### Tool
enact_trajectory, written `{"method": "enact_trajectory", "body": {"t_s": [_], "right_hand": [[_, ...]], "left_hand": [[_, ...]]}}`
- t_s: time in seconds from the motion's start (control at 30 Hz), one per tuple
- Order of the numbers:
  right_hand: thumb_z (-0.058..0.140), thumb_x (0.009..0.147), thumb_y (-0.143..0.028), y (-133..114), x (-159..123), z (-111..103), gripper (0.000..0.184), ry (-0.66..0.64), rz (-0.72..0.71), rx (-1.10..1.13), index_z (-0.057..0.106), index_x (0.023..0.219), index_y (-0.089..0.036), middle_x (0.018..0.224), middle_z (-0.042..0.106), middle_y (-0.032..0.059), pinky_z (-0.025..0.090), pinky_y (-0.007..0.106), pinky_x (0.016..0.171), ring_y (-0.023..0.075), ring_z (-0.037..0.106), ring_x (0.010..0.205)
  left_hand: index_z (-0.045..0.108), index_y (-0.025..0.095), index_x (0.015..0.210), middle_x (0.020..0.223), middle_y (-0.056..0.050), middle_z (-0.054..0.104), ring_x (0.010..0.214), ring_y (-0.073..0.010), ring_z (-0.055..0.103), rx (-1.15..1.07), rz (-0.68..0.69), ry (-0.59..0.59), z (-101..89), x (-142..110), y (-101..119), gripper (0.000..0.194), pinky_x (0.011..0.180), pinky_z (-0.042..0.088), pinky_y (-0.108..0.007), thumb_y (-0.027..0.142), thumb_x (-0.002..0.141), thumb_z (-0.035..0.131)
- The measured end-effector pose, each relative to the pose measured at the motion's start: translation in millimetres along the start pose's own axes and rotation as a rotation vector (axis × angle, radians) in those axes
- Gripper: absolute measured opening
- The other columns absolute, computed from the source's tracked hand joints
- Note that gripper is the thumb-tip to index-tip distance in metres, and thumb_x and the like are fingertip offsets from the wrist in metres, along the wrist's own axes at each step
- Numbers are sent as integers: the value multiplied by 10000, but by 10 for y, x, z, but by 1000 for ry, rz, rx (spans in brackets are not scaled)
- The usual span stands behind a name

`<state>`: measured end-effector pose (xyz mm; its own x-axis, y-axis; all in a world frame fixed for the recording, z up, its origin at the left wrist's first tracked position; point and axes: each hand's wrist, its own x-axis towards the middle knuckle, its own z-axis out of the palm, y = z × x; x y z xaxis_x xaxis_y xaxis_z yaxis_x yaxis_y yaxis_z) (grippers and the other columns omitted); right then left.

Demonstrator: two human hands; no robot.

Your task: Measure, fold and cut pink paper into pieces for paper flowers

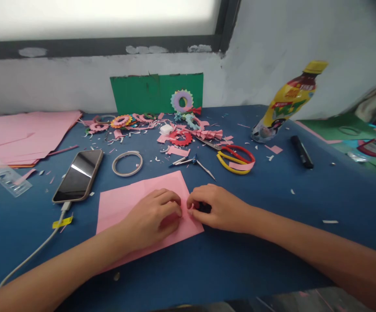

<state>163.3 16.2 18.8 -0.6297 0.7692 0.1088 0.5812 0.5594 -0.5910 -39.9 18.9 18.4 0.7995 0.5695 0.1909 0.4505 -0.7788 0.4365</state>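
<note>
A folded sheet of pink paper [119, 203] lies on the blue table in front of me. My left hand [155, 216] rests on it, fingers curled together and fingertips pressed against the paper near its right side. At that right edge my right hand [218, 206] has its thumb and fingers pinched on the paper. The two hands nearly meet, and part of the sheet is hidden under the left one. Just beyond the paper lie a drawing compass [194, 161] and red-and-yellow-handled scissors [236, 159]. A roll of tape [127, 164] sits behind the sheet.
A phone [79, 175] with a white cable lies left, near a clear stencil [9, 177] and pink sheets [45, 130]. Paper rosettes [181, 138] and scraps are heaped before a green board [136, 93]. A bottle [285, 102] and black marker [301, 151] stand or lie right.
</note>
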Motion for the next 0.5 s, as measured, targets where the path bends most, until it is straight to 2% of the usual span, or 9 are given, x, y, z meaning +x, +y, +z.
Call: {"method": "enact_trajectory", "body": {"t_s": [0.1,0.27,0.4,0.43,0.5], "right_hand": [[529,711,-80,-6,-10,-7,119,6,-9,19,604,741,-168,716,610,3,384,228,642,114,530,651],[576,720,-114,-11,-21,20,55,73,22,25,595,695,-159,697,601,7,413,217,620,115,548,638],[523,746,-55,26,-20,47,198,85,-16,24,614,874,-175,840,652,28,443,242,701,136,594,763],[511,759,-55,37,-20,52,223,90,-34,12,611,915,-180,880,659,35,445,260,735,146,600,808],[497,776,-55,55,-18,59,250,93,-67,-21,610,957,-186,926,668,42,439,296,781,162,601,873]], "left_hand": [[596,163,746,878,-63,601,816,-179,530,19,-8,13,0,-2,6,102,757,422,-326,199,806,522],[588,163,617,760,-40,609,710,-152,532,-3,-19,54,28,-1,5,274,694,421,-312,264,855,496],[602,172,841,972,-67,611,897,-195,538,-31,-109,106,57,0,13,95,802,437,-342,242,786,570],[590,173,891,993,-65,610,920,-198,539,-50,-148,115,62,2,16,136,811,438,-343,224,765,582],[579,183,929,917,-38,629,837,-182,567,-98,-260,113,70,7,20,184,733,460,-314,198,745,582]]}}
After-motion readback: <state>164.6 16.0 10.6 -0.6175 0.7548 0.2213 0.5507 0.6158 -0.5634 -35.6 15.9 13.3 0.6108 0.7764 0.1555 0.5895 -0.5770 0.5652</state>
